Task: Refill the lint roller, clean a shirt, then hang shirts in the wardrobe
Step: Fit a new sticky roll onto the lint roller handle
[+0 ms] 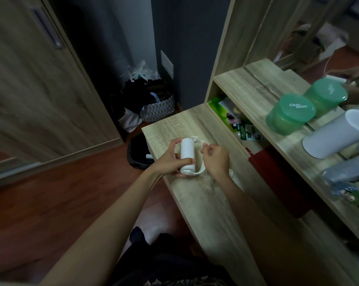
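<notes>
Left hand (170, 159) fingers are wrapping a smooth white roll (187, 156) over the wood-grain bench (205, 195). Right hand (216, 162) fingers are pinching a thin white frame (201, 171), its handle partly hidden.

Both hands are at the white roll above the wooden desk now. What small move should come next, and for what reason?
Probably the right hand should push the white frame fully through the white roll. The left hand grips the roll above the desk, and the frame curves around the roll's near end and far end, so the roll looks mounted or nearly so; whether it is seated cannot be seen.
</notes>
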Tool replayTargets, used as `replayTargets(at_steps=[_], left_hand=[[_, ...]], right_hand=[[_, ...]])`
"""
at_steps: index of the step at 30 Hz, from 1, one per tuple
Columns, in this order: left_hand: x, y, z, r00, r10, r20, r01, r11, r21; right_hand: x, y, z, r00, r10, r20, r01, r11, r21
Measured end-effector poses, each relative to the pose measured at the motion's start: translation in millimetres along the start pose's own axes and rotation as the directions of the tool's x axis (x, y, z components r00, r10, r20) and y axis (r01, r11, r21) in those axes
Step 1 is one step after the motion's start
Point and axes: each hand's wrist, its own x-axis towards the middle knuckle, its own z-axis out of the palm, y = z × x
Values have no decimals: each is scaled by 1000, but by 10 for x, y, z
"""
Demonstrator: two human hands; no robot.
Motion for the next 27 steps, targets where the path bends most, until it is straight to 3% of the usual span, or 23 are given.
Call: replayTargets(at_steps=[4, 9, 12, 17, 21, 27], left_hand=[[19, -27, -24, 1000, 29, 7, -30, 992, 119], [21, -33, -93, 999, 43, 32, -47, 987, 151], [19, -19, -138, 998, 59, 11, -60, 988, 140], [25, -36, -200, 996, 89, 1, -89, 991, 102], [36, -54, -194, 990, 139, 2, -139, 986, 91], [30, -79, -228, 986, 162, 27, -164, 980, 116]], right_hand=[[8, -8, 25, 999, 18, 29, -18, 1000, -25], [-27, 7, 26, 998, -22, 65, 23, 1000, -6], [35, 1, -141, 976, -111, 187, 97, 992, 84], [53, -20, -319, 905, -29, 425, -48, 984, 170], [27, -16, -251, 897, 43, 441, -147, 967, 206], [-65, -10, -245, 897, -43, 440, 5, 996, 88]])
